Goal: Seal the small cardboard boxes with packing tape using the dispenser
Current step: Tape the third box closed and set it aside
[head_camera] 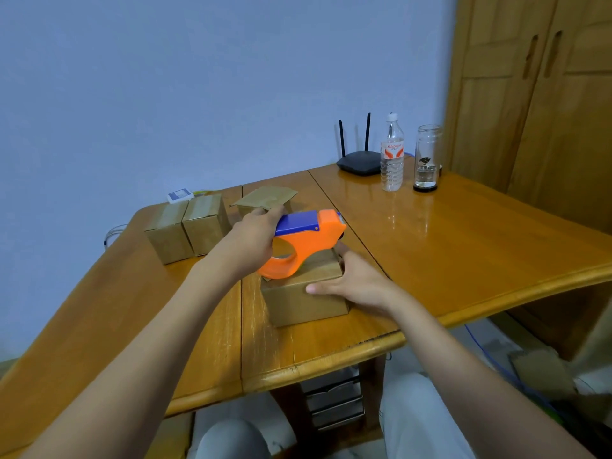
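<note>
Left hand (255,238) is wrapped around the handle end of the orange-and-blue tape dispenser (306,241), fingers curled round it, with the dispenser's lower edge down on top of the near cardboard box (306,293). That box sits on the wooden table (463,233) close to the front edge, flaps closed. The right hand (351,279) steadies it — fingers laid out fairly straight along the box's top and right side, thumb running along the near top edge, pressing rather than gripping.

Count the cartons: four in view. One under the dispenser, two taped boxes (188,226) standing side by side and touching at the far left of the table, and one open-flapped box (265,202) behind the left hand, partly hidden by it.

Behind the pair, a small white-and-blue packet (179,195). Far right corner of the table — one black router (359,160) with two antennas, one clear plastic bottle (392,157), one glass jar (427,157) on a dark base, all near each other. One wooden wardrobe (546,111) stands to the right.
</note>
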{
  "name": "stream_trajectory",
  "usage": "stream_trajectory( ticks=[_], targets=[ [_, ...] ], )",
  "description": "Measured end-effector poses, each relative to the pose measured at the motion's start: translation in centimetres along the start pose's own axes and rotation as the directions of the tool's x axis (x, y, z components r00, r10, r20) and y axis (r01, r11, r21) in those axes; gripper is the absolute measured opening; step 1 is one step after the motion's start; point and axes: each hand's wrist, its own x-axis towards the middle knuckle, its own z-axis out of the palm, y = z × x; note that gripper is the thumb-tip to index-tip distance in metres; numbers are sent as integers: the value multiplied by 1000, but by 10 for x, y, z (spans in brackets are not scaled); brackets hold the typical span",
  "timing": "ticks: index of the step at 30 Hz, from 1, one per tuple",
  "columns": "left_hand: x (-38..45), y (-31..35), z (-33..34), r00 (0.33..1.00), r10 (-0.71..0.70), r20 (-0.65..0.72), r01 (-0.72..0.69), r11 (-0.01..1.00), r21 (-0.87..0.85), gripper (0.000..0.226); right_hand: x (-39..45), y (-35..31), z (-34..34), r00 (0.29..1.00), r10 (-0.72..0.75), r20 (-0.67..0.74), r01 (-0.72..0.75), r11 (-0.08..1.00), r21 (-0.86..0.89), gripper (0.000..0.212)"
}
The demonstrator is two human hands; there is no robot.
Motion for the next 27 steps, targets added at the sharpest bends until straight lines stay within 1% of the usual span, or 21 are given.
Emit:
stream_trajectory(
  ticks=[2, 7, 12, 15, 20, 24, 26, 27],
  targets=[
    [0, -5, -3, 1000, 4, 9, -4, 1000, 8, 51, 3, 1, -1, 1000, 3, -4, -3, 1000, 17, 84],
    [-5, -24, -17, 1000, 15, 8, -16, 992, 122, 54, 2, 1, -7, 1000, 6, 28, -5, 1000, -10, 85],
    [-18, -23, -12, 997, 38, -72, -16, 960, 281, 52, 5, 5, -8, 999, -15, 37, 17, 999, -34, 90],
    [-23, -31, -14, 993, 38, -109, 3, 936, 351, 45, 6, 9, -8, 999, -5, 33, 7, 997, -72, 94],
    [-39, -51, -6, 995, -38, -96, 67, 947, 314, 41, 6, 8, -9, 999, -1, 37, 5, 995, -103, 94],
    [-45, -56, 5, 995, -80, -67, 95, 961, 260, 40, 5, 6, -9, 999, 19, 38, -14, 992, -129, 100],
    [-45, -52, 5, 995, -84, -51, 95, 961, 261, 42, 3, 3, -10, 998, 42, 40, -35, 985, -169, 99],
    [-44, -50, 5, 995, -87, -40, 94, 959, 267, 44, 2, 0, -10, 998, 47, 39, -37, 975, -221, 99]
  ],
)
